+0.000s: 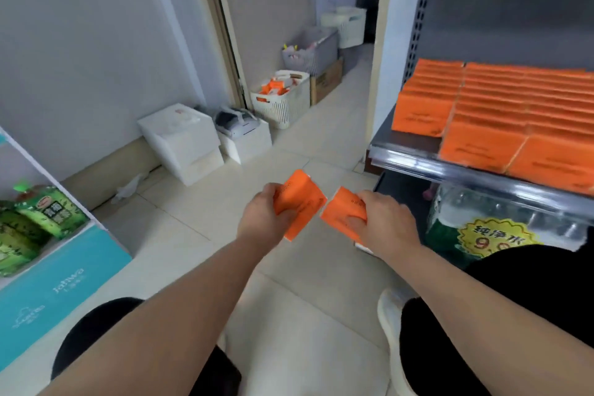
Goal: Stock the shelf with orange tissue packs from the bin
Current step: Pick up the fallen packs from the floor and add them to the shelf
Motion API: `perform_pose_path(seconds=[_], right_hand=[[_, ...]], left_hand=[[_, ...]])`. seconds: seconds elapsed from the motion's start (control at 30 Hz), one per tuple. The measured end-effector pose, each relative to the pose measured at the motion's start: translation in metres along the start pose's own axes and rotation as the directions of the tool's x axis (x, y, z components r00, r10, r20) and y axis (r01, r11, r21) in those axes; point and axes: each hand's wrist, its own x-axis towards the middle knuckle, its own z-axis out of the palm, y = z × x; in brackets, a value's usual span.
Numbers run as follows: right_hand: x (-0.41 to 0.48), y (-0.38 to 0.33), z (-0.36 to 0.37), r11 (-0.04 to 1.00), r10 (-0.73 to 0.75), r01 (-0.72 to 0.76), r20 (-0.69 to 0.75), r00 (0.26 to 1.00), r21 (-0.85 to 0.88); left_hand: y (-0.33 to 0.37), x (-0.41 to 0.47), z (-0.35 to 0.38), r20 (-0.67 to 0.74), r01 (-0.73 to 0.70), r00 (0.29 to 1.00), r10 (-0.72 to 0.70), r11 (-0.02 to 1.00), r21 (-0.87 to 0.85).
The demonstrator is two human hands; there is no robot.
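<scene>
My left hand grips an orange tissue pack held out over the tiled floor. Beside it, my right hand grips a second orange tissue pack; the two packs nearly touch. To the right, the metal shelf carries several rows of orange tissue packs, stacked close together. A white slatted bin with more orange packs stands by the far wall.
White boxes sit against the left wall. More baskets and a cardboard box line the corridor. A teal carton with green packs stands left. Bottled water lies under the shelf. My knees and a white shoe are below.
</scene>
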Motion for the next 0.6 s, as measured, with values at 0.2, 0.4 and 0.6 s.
perform_pose_path(seconds=[0.2, 0.4, 0.6], right_hand=[[0.019, 0.029, -0.06, 0.982, 0.077, -0.08, -0.028, 0.997, -0.172], [0.064, 0.048, -0.098, 0.991, 0.084, -0.091, -0.07, 0.994, -0.094], [0.151, 0.054, -0.118, 0.996, 0.078, -0.075, -0.075, 0.994, 0.041]], left_hand=[[0.079, 0.046, -0.005, 0.019, -0.141, 0.99, 0.14, 0.989, 0.048], [0.127, 0.106, -0.007, -0.047, -0.226, 0.972, 0.23, 0.971, 0.073], [0.153, 0.155, -0.009, -0.081, -0.273, 0.957, 0.277, 0.96, 0.058]])
